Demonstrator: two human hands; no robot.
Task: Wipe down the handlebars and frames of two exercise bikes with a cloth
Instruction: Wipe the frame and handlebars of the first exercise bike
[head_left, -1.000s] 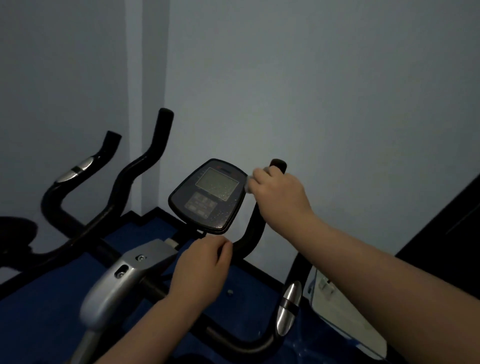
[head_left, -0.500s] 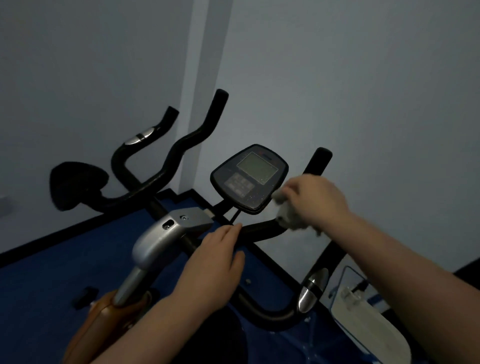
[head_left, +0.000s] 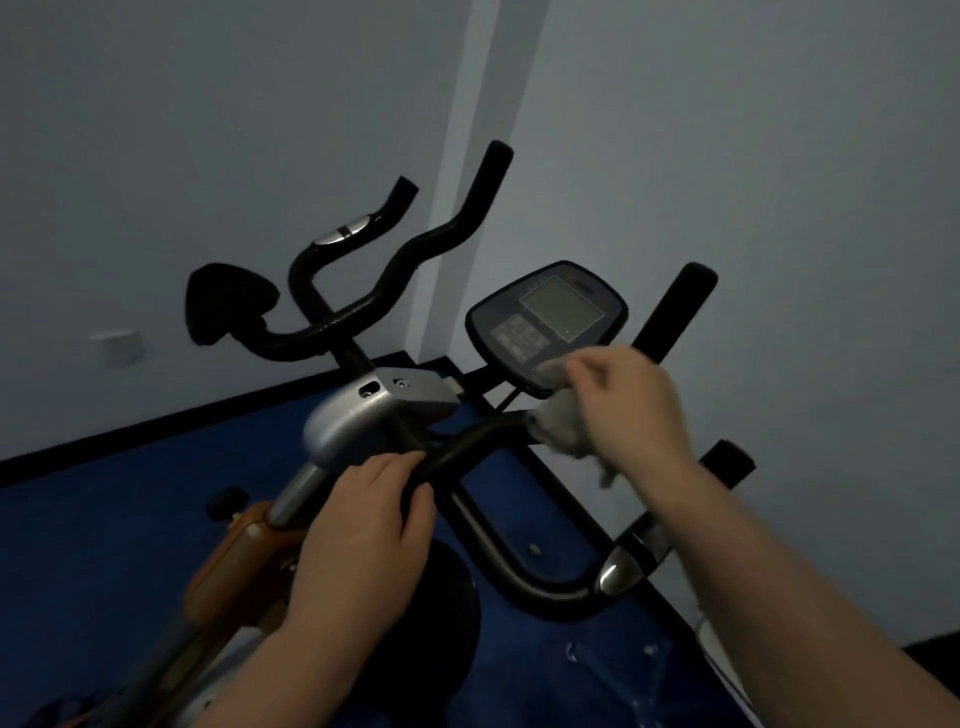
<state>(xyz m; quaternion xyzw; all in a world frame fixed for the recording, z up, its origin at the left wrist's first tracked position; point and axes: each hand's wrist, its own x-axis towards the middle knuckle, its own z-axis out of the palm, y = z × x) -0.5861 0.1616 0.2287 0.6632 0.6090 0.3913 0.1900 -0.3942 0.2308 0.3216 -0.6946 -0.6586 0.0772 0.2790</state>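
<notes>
The near exercise bike has black handlebars (head_left: 498, 564), a silver stem cover (head_left: 363, 410) and a dark console (head_left: 545, 325). My right hand (head_left: 628, 410) is closed around a pale cloth (head_left: 558, 428) pressed on the handlebar just below the console. Resting on the bar near the stem, my left hand (head_left: 363, 525) grips it. A second bike's black handlebars (head_left: 395, 270) and saddle (head_left: 228, 304) stand behind, by the wall.
Grey walls meet in a corner behind the bikes. Blue floor matting (head_left: 104, 530) with a black skirting edge lies below. An orange frame part (head_left: 234, 561) sits under my left arm. A clear bag or sheet (head_left: 649, 675) lies on the floor at right.
My right hand has slid with the cloth from the upright grip tip down to the bar under the console. The view has shifted, bringing the second bike's saddle into sight.
</notes>
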